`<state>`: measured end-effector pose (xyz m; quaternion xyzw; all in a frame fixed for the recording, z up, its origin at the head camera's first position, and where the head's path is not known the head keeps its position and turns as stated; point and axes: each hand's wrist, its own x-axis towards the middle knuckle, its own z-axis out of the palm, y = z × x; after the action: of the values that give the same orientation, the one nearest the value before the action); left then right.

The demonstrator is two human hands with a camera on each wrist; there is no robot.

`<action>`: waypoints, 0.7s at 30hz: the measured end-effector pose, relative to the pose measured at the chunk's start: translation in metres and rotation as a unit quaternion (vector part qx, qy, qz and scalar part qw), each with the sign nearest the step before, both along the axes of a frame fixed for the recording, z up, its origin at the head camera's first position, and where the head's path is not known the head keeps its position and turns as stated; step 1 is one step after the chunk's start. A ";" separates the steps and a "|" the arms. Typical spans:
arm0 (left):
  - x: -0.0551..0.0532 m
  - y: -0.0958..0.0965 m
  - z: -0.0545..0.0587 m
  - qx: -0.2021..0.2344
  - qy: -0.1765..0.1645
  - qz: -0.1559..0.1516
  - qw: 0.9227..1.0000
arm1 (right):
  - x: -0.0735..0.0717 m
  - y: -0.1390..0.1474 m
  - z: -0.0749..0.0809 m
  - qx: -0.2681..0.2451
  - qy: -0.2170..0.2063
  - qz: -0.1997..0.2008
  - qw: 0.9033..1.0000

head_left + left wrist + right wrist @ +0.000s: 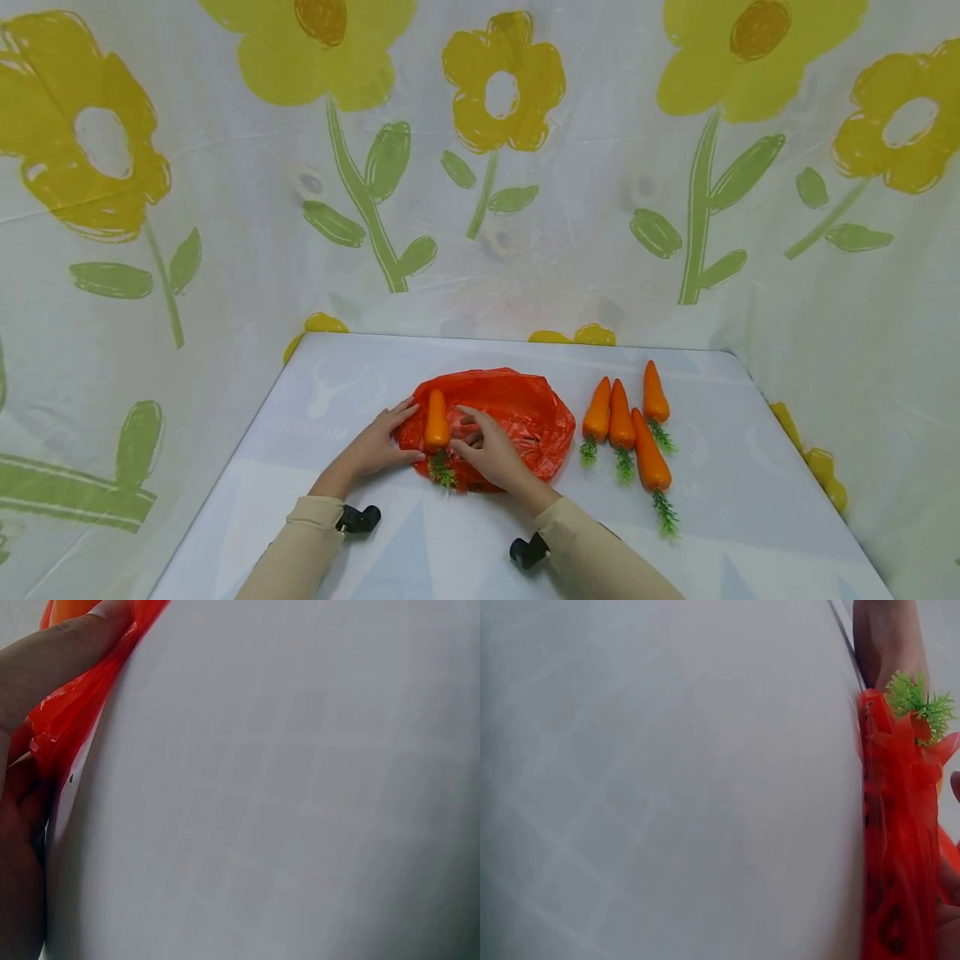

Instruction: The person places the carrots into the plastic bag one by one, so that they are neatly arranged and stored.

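A red plastic bag [528, 408] lies spread on the table. On its left part rests a toy carrot [437, 421], green leafy top toward the front edge. My left hand [378, 442] touches the bag's left edge, fingers fairly straight and thumb apart; the left wrist view has its thumb [67, 656] over the red film. Over the bag, just right of that carrot, my right hand [491, 454] has thumb and fingertips bent loosely toward it, a small gap between. In the right wrist view the bag [900, 847] partly hides this hand's fingers [949, 885].
To the right of the bag lie several more toy carrots [621, 417] with green tops, grouped close together. The pale table [360, 550] has a back edge just before a flower-printed curtain [570, 250], which also hangs along both sides.
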<state>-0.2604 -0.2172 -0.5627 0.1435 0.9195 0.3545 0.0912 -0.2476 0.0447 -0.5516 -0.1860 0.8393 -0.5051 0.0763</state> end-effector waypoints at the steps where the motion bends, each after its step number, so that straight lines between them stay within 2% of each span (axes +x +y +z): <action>1: 0.000 0.000 0.000 0.002 0.000 0.000 1.000 | 0.000 0.001 0.000 -0.001 0.000 0.000 1.000; 8: -0.001 0.000 0.000 0.013 -0.004 -0.001 1.000 | 0.001 0.006 -0.002 -0.007 0.002 0.006 1.000; 21: 0.000 0.000 0.000 0.012 0.015 -0.016 1.000 | 0.005 0.019 0.000 -0.012 0.033 0.007 0.999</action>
<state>-0.2608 -0.2168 -0.5629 0.1642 0.9142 0.3616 0.0809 -0.2430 0.0632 -0.5514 -0.2094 0.8340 -0.5081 0.0495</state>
